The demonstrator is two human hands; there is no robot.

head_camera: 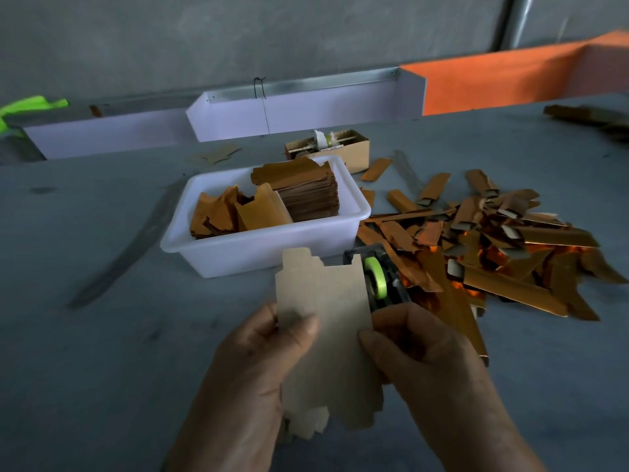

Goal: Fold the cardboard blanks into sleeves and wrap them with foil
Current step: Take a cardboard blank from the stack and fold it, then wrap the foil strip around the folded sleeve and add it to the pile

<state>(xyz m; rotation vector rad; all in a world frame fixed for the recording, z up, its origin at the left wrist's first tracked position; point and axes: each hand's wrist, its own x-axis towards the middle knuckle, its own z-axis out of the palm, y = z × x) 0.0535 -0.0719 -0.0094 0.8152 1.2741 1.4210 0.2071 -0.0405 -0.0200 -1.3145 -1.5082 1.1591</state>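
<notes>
A flat tan cardboard blank [326, 301] stands upright in front of me, held between both hands. My left hand [252, 362] grips its left edge, thumb on the face, with more blanks stacked underneath in the palm. My right hand [422, 352] pinches the blank's right edge with the thumb on the front. A white tub [258, 250] behind holds a stack of copper foil sheets [306, 192] and loose foil pieces. A pile of foil-wrapped sleeves [493, 247] lies to the right.
A black tape dispenser with a green roll [374, 277] sits just behind the blank. A small cardboard box [333, 148] stands behind the tub. White and orange boards [306, 110] line the table's far side. Loose cardboard lies at far right [585, 114].
</notes>
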